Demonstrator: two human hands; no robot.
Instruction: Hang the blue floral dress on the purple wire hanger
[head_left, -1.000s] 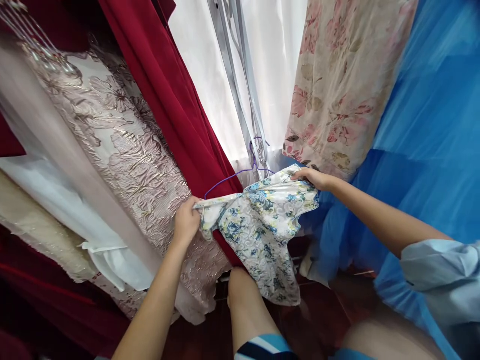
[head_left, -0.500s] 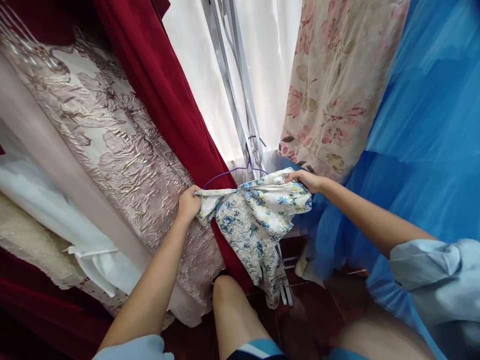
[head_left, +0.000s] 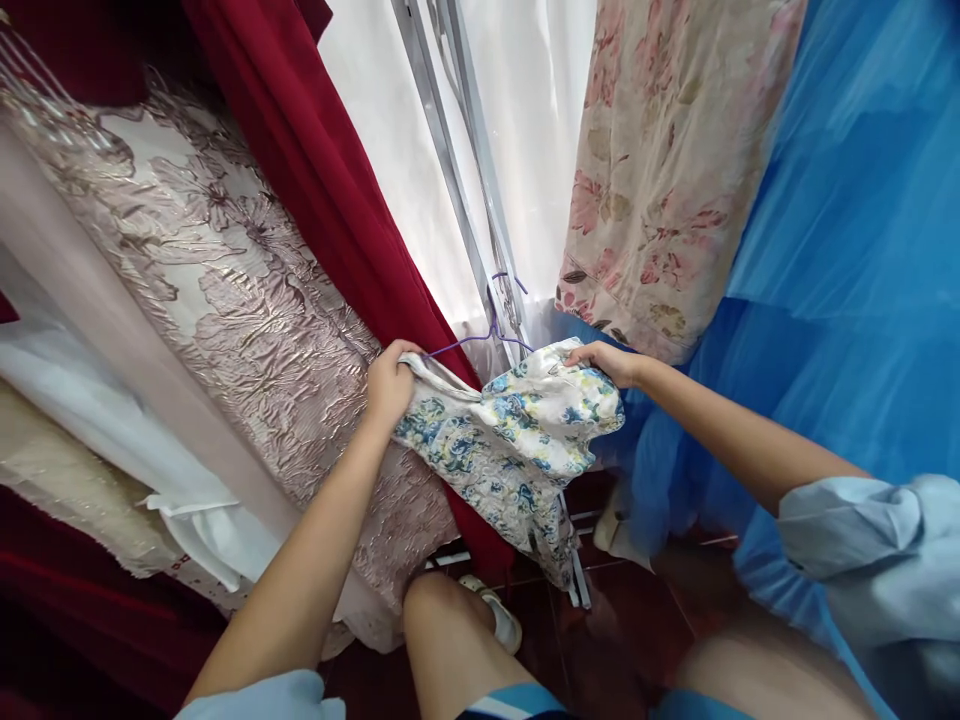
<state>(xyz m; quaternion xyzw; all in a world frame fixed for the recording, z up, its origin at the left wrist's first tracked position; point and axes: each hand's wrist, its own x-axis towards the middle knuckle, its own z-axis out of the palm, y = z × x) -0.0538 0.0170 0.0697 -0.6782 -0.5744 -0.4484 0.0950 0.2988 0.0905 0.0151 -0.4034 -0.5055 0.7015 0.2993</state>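
A white garment with blue and yellow flowers (head_left: 517,420) is stretched between my hands, its lower part hanging down in folds. My left hand (head_left: 392,383) is closed on its left upper corner. On the other side, my right hand (head_left: 606,362) pinches the right upper edge between thumb and fingers. Behind the top edge shows a thin purple hanger (head_left: 493,328), its hook by the metal rack post. Its lower part is hidden by the cloth, so I cannot tell how far it sits inside the garment.
Grey metal rack posts (head_left: 450,150) rise behind the hanger before a white curtain (head_left: 360,60). Left hang a dark red cloth (head_left: 322,190) and a pink embossed gown (head_left: 262,330). Right hang a beige floral dress (head_left: 645,190) and blue tulle (head_left: 847,260). Below is dark tiled floor (head_left: 592,650).
My left hand has lifted its corner of the garment slightly up and right, and the neckline there gapes more. My right hand stays nearly still. A shoe now shows beside my knee.
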